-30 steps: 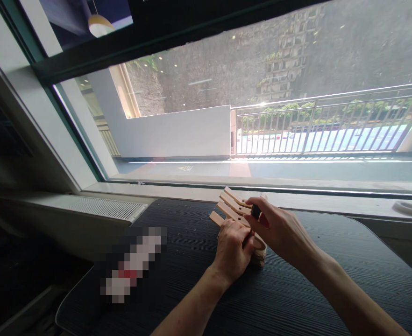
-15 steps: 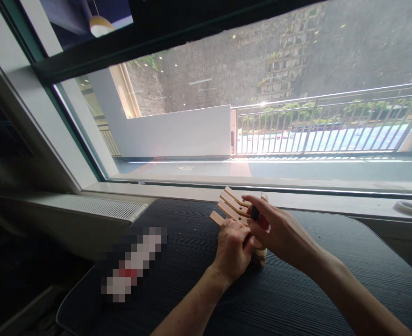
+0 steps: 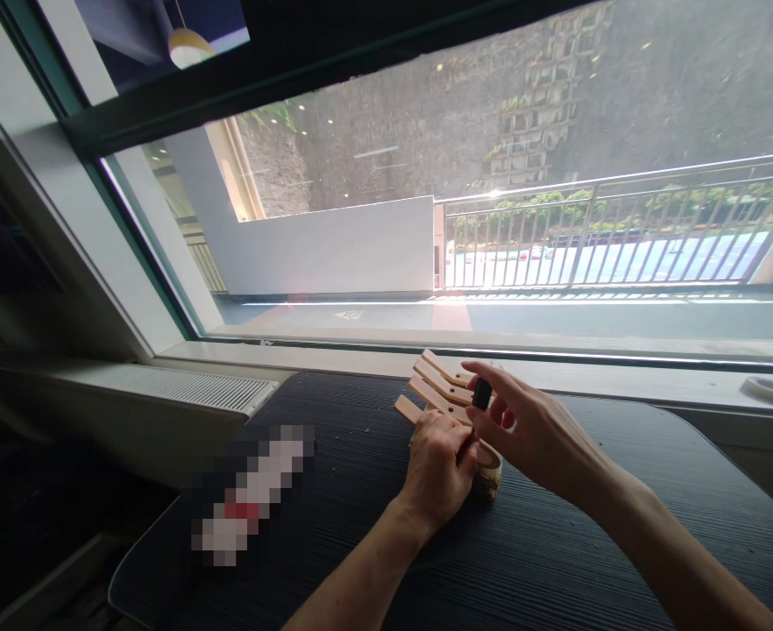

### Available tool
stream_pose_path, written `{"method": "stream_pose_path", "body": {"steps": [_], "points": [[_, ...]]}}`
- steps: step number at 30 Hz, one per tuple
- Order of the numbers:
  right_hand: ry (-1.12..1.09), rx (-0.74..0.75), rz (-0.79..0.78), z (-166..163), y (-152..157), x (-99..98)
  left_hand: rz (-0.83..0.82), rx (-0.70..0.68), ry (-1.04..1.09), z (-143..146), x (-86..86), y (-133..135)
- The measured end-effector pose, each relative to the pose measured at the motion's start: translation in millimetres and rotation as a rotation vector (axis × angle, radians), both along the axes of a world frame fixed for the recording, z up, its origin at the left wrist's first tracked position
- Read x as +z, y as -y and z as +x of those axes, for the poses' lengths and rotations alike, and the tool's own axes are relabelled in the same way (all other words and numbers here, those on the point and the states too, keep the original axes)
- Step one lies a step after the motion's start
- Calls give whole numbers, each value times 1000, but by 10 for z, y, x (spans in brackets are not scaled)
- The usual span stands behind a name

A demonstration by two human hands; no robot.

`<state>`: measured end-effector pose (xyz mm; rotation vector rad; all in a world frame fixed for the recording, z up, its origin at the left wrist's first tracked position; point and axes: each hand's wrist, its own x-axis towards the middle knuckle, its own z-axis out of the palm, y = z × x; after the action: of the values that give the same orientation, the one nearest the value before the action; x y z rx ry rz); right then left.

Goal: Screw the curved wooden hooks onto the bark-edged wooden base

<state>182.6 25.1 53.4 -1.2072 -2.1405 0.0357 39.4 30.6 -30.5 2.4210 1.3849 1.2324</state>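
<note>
A wooden piece has several pale, bent strips (image 3: pixel 437 392) with small dark holes. Beneath them is a round wood slice (image 3: pixel 490 480) with bark on its edge. My left hand (image 3: pixel 437 460) is closed around the near side of this piece, its thumb by a thin dark part whose kind I cannot make out. Just above and to the right, my right hand (image 3: pixel 524 416) pinches a short black cylinder (image 3: pixel 482 393) between thumb and fingers. The cylinder's lower end is hidden by the fingers and the left hand.
The dark, grained table (image 3: pixel 353 526) has rounded corners. A blurred-out pale and red item (image 3: pixel 274 473) lies on its left. Beyond the far edge are a windowsill (image 3: pixel 360 358), a large window and a roll of tape (image 3: pixel 766 390). A vented white ledge (image 3: pixel 195 386) stands left.
My right hand has turned slightly and shifted a little to the right, showing more of the black cylinder and the wood slice. My left hand stays in place on the wooden piece.
</note>
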Motion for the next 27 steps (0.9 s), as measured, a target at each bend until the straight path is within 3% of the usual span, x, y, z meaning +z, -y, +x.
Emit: {"method": "stream_pose_path", "body": {"steps": [4, 12, 18, 27], "points": [[-7, 61, 15, -14, 8, 5, 5, 13, -10, 4, -4, -3], [40, -47, 40, -38, -15, -27, -12, 17, -12, 8, -20, -14], [-13, 19, -1, 0, 24, 19, 4, 6, 14, 13, -11, -1], [-41, 16, 54, -59, -33, -76, 0, 17, -1, 9, -25, -5]]}}
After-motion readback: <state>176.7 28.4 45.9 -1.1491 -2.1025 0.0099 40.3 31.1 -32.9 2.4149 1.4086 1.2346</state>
